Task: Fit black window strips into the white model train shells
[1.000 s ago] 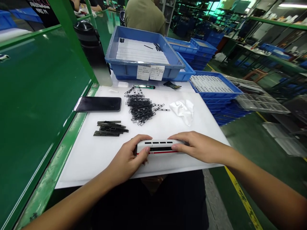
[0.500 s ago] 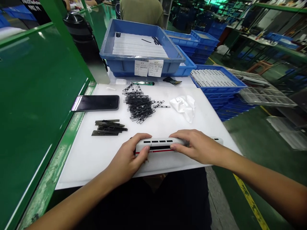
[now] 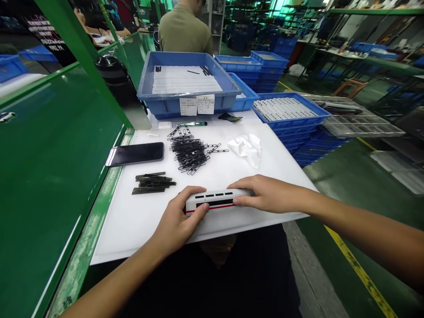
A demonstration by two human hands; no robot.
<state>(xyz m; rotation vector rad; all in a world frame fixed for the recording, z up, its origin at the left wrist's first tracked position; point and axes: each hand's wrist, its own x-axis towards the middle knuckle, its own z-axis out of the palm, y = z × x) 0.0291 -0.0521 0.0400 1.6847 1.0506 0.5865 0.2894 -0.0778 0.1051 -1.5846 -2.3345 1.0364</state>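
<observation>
A white toy train car with dark windows and a red stripe lies lengthwise at the front of the white tabletop. My left hand is closed around its left end, thumb on the near side and fingers over the top. Its right part is in the grip of my right hand, the thumb pressed beside the dark window band. The far ends of the fingers are hidden behind the car. Beyond my hands lie a heap of black slotted strips and a smaller pile of dark flat strips.
A phone lies at the left edge, a crumpled white tissue at the right. Behind stand a bottle, a green pen-like tool and a labelled blue bin. Stacked blue trays flank the table. A person sits beyond.
The camera view has shifted, so the bins and table items appear lower. Both hands keep hold of the train car. A white piece visible earlier past my right wrist no longer shows.
</observation>
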